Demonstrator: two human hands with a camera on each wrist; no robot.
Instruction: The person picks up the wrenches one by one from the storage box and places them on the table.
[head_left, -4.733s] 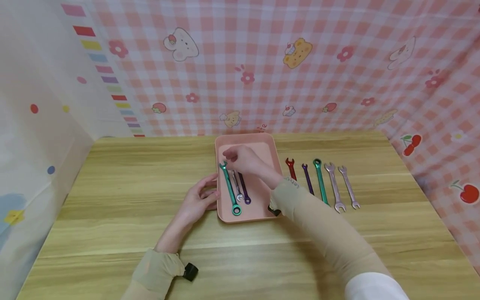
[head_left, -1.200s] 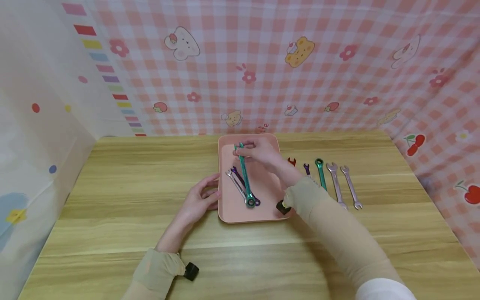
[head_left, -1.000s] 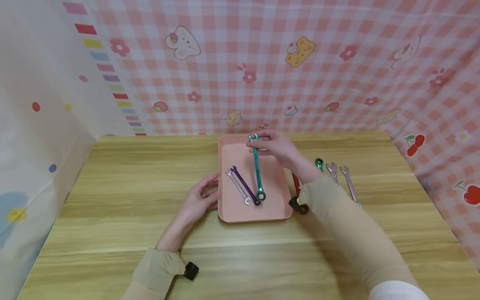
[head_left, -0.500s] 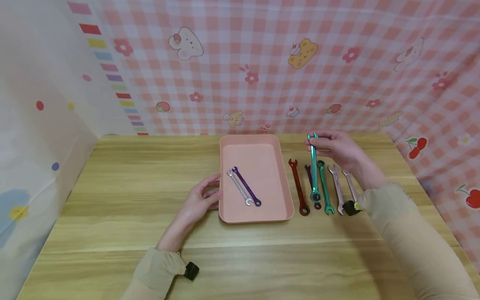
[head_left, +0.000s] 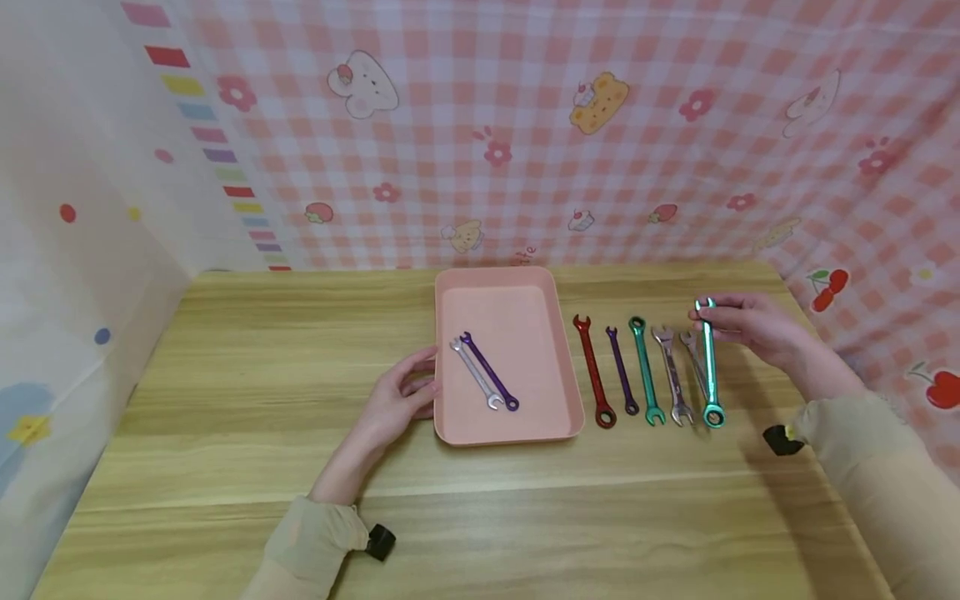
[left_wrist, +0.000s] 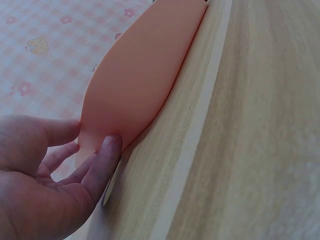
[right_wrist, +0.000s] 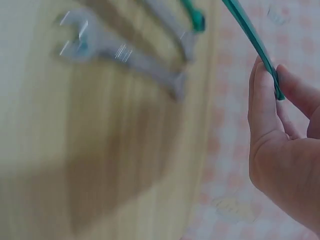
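Head cam first: right hand point(head_left: 757, 325) has a shiny green wrench point(head_left: 709, 362) pinched near its open-jaw end, ring end pointing toward the person. It's at the right end of a row on the counter point(head_left: 285, 358), partly covering a small silver wrench point(head_left: 693, 350). Going left from there you've got a bigger silver wrench point(head_left: 672, 375), a second green wrench point(head_left: 646, 371), a purple wrench point(head_left: 621, 371) and a red wrench point(head_left: 594, 371). Left hand point(head_left: 397, 404) is up against the left side of a pink tray point(head_left: 517, 333), fingers spread a bit. Inside the tray, a thin silver wrench point(head_left: 476, 372) and a slim purple wrench point(head_left: 490, 372) lie slanted, side by side.

Left wrist cam: fingertips and thumb just touch the tray's outer wall, loose and not wrapped round anything.

Right wrist cam: thumb and fingers clamp the end of that green wrench, which is held up off the counter. Wrenches behind are pretty blurry, and a pink checked cloth point(right_wrist: 225, 150) fills the background.
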